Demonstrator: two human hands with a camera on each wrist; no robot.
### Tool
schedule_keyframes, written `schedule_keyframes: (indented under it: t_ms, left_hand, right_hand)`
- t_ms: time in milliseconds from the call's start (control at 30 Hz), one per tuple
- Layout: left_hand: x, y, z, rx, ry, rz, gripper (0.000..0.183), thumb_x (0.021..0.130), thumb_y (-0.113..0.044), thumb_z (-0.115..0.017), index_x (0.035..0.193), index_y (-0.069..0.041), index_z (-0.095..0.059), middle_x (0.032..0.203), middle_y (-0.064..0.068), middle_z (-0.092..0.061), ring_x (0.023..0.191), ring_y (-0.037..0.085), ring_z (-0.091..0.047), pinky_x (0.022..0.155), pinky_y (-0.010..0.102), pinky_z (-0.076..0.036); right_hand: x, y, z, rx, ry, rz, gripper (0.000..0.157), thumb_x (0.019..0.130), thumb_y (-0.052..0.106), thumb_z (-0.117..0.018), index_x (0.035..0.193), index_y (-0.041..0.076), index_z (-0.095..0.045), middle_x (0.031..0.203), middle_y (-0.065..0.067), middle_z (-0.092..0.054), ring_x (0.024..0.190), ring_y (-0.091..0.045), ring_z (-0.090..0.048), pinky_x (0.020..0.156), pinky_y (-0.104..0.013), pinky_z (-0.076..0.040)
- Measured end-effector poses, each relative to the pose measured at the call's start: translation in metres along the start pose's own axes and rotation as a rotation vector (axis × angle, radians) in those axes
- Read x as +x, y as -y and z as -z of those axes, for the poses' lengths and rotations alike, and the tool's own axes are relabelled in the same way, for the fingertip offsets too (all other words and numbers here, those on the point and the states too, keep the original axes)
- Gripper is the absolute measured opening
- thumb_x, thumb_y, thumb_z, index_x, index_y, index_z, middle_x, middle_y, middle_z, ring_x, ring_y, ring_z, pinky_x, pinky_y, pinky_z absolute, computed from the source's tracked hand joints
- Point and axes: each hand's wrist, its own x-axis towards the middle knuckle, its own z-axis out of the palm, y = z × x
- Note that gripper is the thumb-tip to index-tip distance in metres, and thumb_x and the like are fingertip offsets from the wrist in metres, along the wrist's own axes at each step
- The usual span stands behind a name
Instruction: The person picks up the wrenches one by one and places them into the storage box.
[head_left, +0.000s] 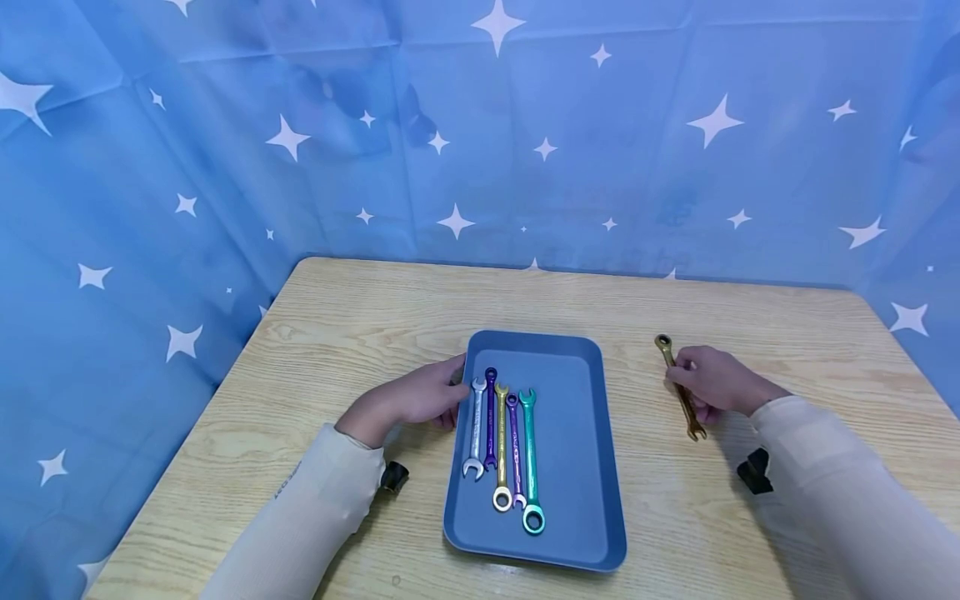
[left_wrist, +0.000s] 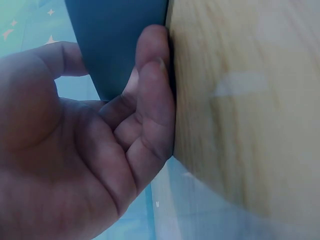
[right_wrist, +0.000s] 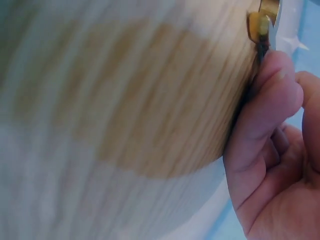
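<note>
My left hand (head_left: 423, 393) holds the left side of a blue-grey rectangular tray (head_left: 579, 367), thumb at the rim and fingers curled against the outer wall. In the left wrist view those fingers (left_wrist: 152, 100) lie low, close to the tabletop. Inside the tray, side by side, lie a silver wrench (head_left: 476, 429), a purple wrench (head_left: 491, 417), a gold wrench (head_left: 502, 442), a second purple wrench (head_left: 516, 450) and a green wrench (head_left: 530, 450). Right of the tray, my right hand (head_left: 716, 379) pinches a bronze-gold combination wrench (head_left: 686, 408) by its shank, low over the table; one end shows in the right wrist view.
The light wooden table (head_left: 360, 308) extends around the tray. Behind it and at the left hangs a blue cloth (head_left: 480, 167) with white stars. Black wrist-camera pieces show beneath both sleeves.
</note>
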Motion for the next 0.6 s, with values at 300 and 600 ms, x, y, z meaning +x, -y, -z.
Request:
schedule_keyframes:
  t_ms: [300, 600]
  left_hand:
    - [0.0013, 0.0020, -0.0006, -0.005, 0.000, -0.001, 0.058, 0.103, -0.020, -0.042, 0.159, -0.025, -0.025, 0.078, 0.008, -0.066, 0.065, 0.022, -0.064, 0.059, 0.034, -0.056]
    - [0.0014, 0.0019, -0.0005, 0.001, -0.001, -0.004, 0.058, 0.103, -0.020, -0.042, 0.158, -0.024, -0.026, 0.079, 0.008, -0.066, 0.065, 0.022, -0.065, 0.060, 0.035, -0.056]
  right_hand:
    - [-0.0003, -0.0014, 0.0004, 0.033, 0.017, -0.028, 0.038, 0.105, 0.038, -0.048, 0.088, 0.004, -0.045, 0.054, 0.000, -0.043, 0.047, -0.019, -0.056, 0.049, -0.034, -0.052]
    - [-0.0022, -0.0032, 0.0032, 0.089, 0.042, -0.007, 0.036, 0.105, 0.036, -0.049, 0.090, 0.004, -0.046, 0.058, -0.002, -0.045, 0.049, -0.020, -0.055, 0.049, -0.035, -0.053]
